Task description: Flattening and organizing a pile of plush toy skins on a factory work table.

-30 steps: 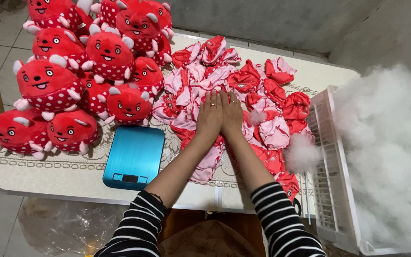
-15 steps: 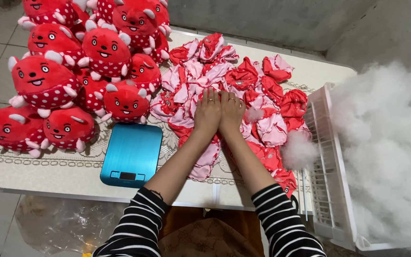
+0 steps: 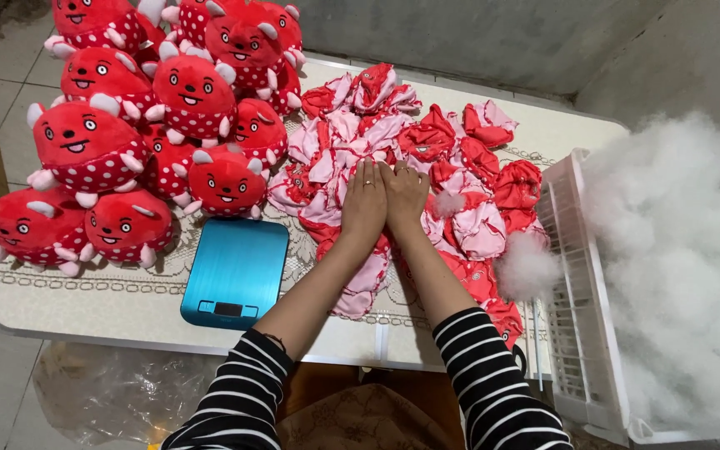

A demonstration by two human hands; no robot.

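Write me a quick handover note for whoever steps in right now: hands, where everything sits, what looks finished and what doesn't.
Left hand and right hand: both flat, palms down, side by side, pressing on the pile of unstuffed red and pink toy skins mid-table. Neither holds anything.
Stuffed red plush toys: heaped at the table's left end; these look finished.
Blue kitchen scale: at the near edge, left of the arms, nothing on it.
White stuffing: large heap on the right, behind a white plastic basket; a small tuft lies by the skins.
Left: the flat skins are still unfilled.
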